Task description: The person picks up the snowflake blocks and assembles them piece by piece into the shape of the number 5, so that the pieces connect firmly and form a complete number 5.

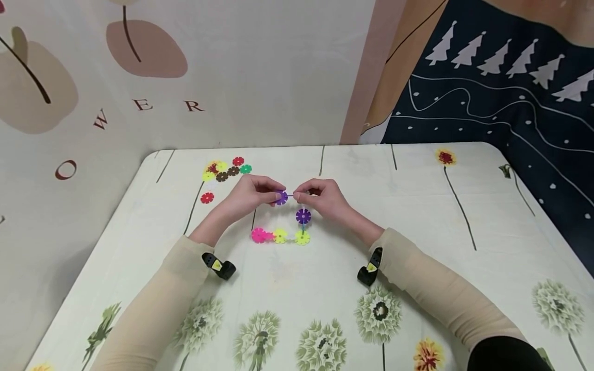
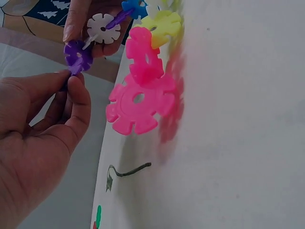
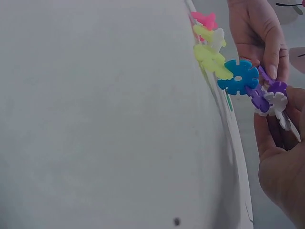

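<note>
My left hand pinches a purple notched plastic disc between thumb and fingers. Facing it, my right hand grips the upper end of a chain of slotted-together discs, where purple and white discs show by its fingers. From there the chain runs down through another purple disc and a blue disc. It bends left along yellow discs with white ones between, ending in two pink discs. Fingers partly hide the joint between the hands.
Loose red, yellow, brown and green discs lie in a cluster at the back left of the table. One red disc sits apart, nearer. A flower-printed cloth covers the table, and a printed curtain hangs behind.
</note>
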Demonstrator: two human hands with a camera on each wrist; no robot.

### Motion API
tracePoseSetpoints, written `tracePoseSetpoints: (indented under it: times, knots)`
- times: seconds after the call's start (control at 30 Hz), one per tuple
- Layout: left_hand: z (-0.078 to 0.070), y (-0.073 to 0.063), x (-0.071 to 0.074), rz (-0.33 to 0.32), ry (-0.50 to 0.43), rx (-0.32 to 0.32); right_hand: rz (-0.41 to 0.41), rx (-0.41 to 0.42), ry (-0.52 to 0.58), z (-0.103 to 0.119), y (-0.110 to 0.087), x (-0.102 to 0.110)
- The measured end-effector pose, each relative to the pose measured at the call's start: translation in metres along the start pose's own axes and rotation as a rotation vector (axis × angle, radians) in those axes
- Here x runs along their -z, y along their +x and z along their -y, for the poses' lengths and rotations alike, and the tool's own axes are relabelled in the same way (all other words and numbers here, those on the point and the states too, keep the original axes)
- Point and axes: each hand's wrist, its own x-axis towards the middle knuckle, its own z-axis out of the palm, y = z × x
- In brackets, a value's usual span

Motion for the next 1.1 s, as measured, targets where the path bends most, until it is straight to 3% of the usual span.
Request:
tracePoseSetpoints:
  times: [0.3, 0.67, 0.93, 1.1]
  knots:
    - [-0.004, -0.001, -0.001, 0.002, 0.024, -0.005, 0.033, -0.01, 0.04, -0.002, 0.001, 0.003]
    - [-0.009, -0.001, 0.003, 0.018, 0.048, -0.062, 0.069, 0.061, 0.038, -0.002, 0.006, 0.002]
    - [-0.01, -0.002, 0.004, 0.088, 0.1, -0.098, 0.098, 0.091, 0.021, -0.003, 0.003, -0.004]
    - [-0.007, -0.003, 0.003, 0.069, 0.121, -0.085, 0.096, 0.098, 0.015, -0.003, 0.002, -0.006]
